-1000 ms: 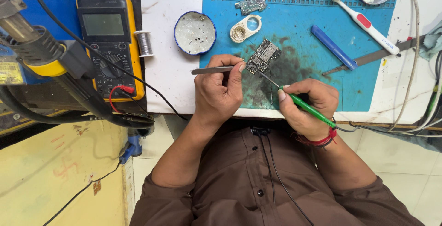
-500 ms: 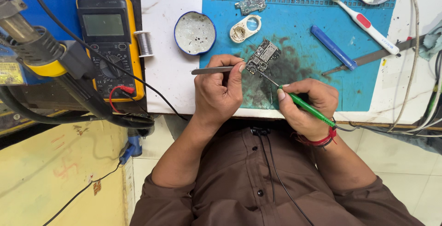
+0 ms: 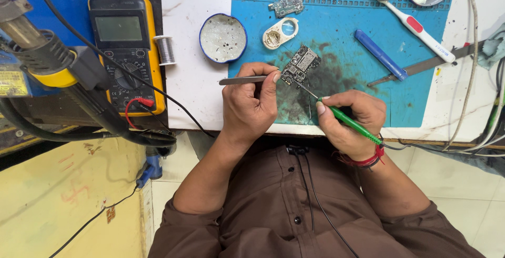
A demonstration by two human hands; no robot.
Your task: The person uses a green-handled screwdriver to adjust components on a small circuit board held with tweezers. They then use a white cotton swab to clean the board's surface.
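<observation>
The circuit board (image 3: 300, 64) lies on the blue mat (image 3: 421, 95), long axis diagonal, upper end pointing away and right. The left hand (image 3: 250, 105) grips tweezers (image 3: 243, 80) lying crosswise, tips meeting the board. The right hand (image 3: 350, 121) holds a green soldering iron (image 3: 347, 122); its tip contact is hard to make out.

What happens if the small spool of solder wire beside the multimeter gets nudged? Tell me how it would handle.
The spool of solder wire stands upright on one end between the multimeter and the white table, so a light push would probably slide it. It looks narrow for its height, so a push near the top may tip it; once on its side, the round body would likely roll. Wound metal suggests heavy for its size.
</observation>
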